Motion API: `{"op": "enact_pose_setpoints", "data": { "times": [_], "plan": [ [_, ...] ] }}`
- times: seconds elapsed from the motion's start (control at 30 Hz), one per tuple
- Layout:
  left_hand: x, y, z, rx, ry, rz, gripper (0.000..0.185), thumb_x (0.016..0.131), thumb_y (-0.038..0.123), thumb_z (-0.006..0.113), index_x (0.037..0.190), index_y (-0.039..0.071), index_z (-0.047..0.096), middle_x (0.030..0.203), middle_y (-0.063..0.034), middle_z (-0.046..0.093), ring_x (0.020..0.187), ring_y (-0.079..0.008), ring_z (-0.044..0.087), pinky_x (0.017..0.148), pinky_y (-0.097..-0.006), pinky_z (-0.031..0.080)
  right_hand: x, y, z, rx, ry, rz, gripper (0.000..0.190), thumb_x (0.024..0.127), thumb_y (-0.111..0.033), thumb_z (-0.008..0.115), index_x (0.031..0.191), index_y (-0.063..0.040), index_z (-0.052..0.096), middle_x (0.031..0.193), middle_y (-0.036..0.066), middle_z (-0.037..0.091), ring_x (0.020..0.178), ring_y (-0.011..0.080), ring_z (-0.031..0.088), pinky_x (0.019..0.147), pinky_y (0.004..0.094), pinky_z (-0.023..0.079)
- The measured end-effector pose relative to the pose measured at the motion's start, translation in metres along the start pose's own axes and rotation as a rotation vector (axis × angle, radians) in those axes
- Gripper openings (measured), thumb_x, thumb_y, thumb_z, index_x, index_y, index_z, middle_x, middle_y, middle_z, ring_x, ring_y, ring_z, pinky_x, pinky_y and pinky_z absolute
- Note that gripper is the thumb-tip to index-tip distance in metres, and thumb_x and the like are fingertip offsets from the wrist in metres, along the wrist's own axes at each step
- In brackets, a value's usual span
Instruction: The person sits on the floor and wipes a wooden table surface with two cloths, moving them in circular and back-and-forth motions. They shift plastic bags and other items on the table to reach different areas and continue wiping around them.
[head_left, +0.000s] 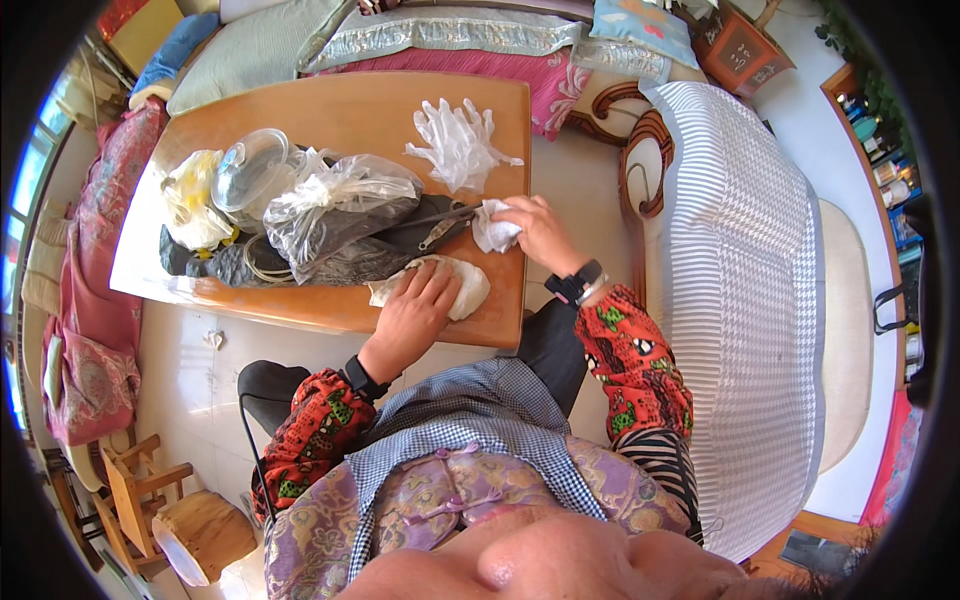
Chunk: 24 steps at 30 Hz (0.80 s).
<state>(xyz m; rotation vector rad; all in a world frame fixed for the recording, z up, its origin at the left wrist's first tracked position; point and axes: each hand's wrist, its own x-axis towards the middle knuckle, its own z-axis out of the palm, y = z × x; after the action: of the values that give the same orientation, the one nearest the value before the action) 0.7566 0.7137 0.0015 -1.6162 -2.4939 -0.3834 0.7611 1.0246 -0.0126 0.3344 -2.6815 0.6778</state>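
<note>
My left hand (421, 301) lies palm down over a folded cream cloth (472, 288), holding it against the near edge of the wooden table (337, 101). In my right hand (538, 231) is a crumpled white cloth or tissue (495, 226), near the table's right edge. A slim dark strap or rod (439, 216) runs up to that white cloth; its end is hidden there. Left of my hands lies a dark bag (450, 238) with a metal zipper or clasp. A clear plastic bag (341, 206) with dark contents rests against it.
Clear disposable gloves (461, 142) lie at the table's far right. A clear lidded tub (251, 176), a yellow-and-white plastic bag (193, 196) and a coiled cord (264, 262) sit at left. A covered sofa (742, 300) stands to the right. On the floor are a wooden stump stool (206, 529) and a scrap (214, 340).
</note>
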Motion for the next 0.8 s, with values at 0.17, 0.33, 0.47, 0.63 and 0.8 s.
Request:
{"op": "enact_pose_setpoints", "data": {
  "times": [0.17,0.33,0.47,0.63,0.8],
  "plan": [
    [0.014,0.020,-0.020,-0.007,-0.054,-0.053,0.066,0.088,0.031,0.075,0.145,0.004,0.054,0.151,-0.0142,0.053,0.143,-0.0372,0.047,0.118,-0.0512,0.038,0.027,0.022,0.004,-0.037,0.036,0.022,0.046,0.077,0.013,0.058,0.113,-0.010,0.078,0.123,0.013,0.071,0.108,0.0367,0.062,0.099,0.0427,0.050],
    [0.026,0.026,-0.087,-0.098,-0.162,-0.003,0.057,0.092,0.033,0.075,0.142,0.009,0.061,0.154,-0.0156,0.052,0.143,-0.0385,0.047,0.118,-0.0526,0.038,0.020,0.019,0.003,-0.046,0.036,0.034,0.047,0.077,0.012,0.058,0.113,-0.010,0.078,0.125,0.013,0.071,0.108,0.0360,0.061,0.101,0.0431,0.051],
    [0.076,-0.005,-0.127,-0.005,-0.116,0.059,0.044,0.095,0.027,0.071,0.136,0.013,0.065,0.150,-0.0163,0.054,0.137,-0.0381,0.052,0.114,-0.0508,0.043,-0.011,0.002,-0.002,-0.006,-0.013,-0.008,0.047,0.076,0.010,0.061,0.115,-0.012,0.078,0.131,0.011,0.068,0.115,0.0342,0.060,0.103,0.0422,0.051],
    [0.162,-0.039,-0.112,0.077,-0.412,0.009,0.046,0.095,0.025,0.069,0.141,0.021,0.064,0.155,-0.0169,0.050,0.141,-0.0409,0.049,0.114,-0.0531,0.043,-0.020,-0.003,-0.006,0.088,-0.013,-0.002,0.045,0.078,0.010,0.062,0.114,-0.013,0.078,0.130,0.010,0.068,0.114,0.0331,0.059,0.102,0.0416,0.051],
    [0.220,-0.052,-0.067,0.270,-0.736,-0.109,0.049,0.098,0.040,0.062,0.145,0.026,0.063,0.156,-0.0170,0.049,0.135,-0.0426,0.054,0.112,-0.0527,0.045,-0.002,0.017,-0.004,0.106,-0.008,0.003,0.043,0.078,0.008,0.064,0.113,-0.014,0.078,0.129,0.009,0.069,0.112,0.0333,0.059,0.100,0.0416,0.051]
  ]
}}
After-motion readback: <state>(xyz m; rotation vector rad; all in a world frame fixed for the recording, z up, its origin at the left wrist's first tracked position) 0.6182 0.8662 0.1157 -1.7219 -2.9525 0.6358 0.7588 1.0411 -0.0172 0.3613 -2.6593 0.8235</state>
